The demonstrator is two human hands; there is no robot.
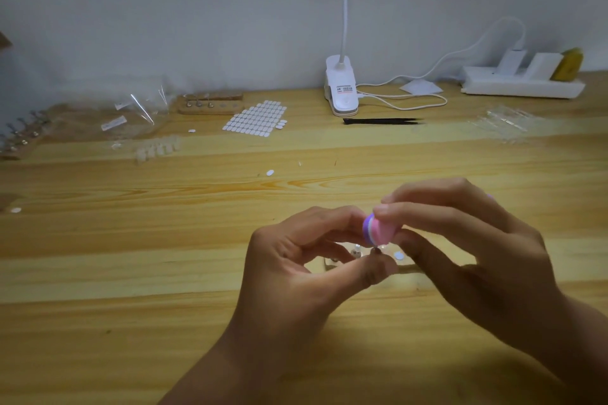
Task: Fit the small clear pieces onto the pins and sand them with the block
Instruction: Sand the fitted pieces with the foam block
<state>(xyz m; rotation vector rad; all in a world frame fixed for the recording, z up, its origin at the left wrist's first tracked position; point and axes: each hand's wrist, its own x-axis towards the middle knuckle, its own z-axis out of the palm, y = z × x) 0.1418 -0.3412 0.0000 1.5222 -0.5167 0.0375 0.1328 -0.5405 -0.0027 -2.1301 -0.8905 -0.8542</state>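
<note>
Sanding low over the table [131,273] with the block [378,228] pinched by the right hand [460,240] against the clear piece [382,244] on the pin [376,250] gripped in the left hand [296,256], best kept light, flat and slow.

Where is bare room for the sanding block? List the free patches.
Free: the band of table between the black tweezers and the right hand gripping the sanding block; the near wood left of the left hand. Crowded: the far left, with plastic bags and clear pieces, and between the hands, round the pins.
</note>
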